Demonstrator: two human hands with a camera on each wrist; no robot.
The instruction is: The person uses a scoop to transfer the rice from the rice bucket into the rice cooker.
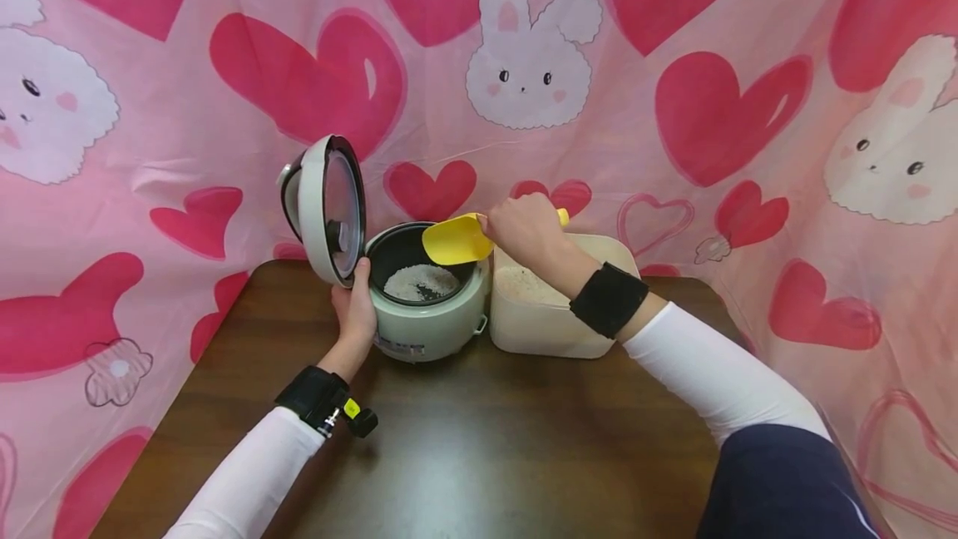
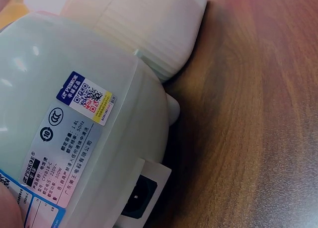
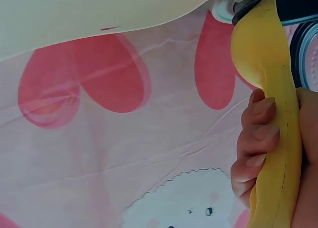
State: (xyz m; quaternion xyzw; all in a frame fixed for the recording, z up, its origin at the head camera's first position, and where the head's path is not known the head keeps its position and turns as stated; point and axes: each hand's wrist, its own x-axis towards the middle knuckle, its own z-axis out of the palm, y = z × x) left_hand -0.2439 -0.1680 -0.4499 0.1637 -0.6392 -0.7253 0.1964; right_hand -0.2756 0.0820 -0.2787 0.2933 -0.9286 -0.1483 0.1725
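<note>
A pale green rice cooker [image 1: 427, 331] stands on the table with its lid [image 1: 318, 215] raised to the left. White rice [image 1: 407, 279] lies in its dark inner pot [image 1: 389, 252]. My left hand [image 1: 355, 310] rests against the cooker's left side by the lid's base, thumb pointing up; its other fingers are mostly hidden. With my right hand [image 1: 527, 227] I grip the handle of a yellow scoop [image 1: 452, 241], fingers wrapped round it in the right wrist view. The scoop's bowl is tilted over the pot's right rim.
Right beside the cooker stands a cream-coloured bin [image 1: 554, 331] with rice [image 1: 524, 285] inside, partly under my right forearm. A power socket [image 2: 140, 195] shows on the cooker's side. Behind the brown table [image 1: 464, 447] hangs a pink cloth [image 1: 441, 140] with hearts and rabbits.
</note>
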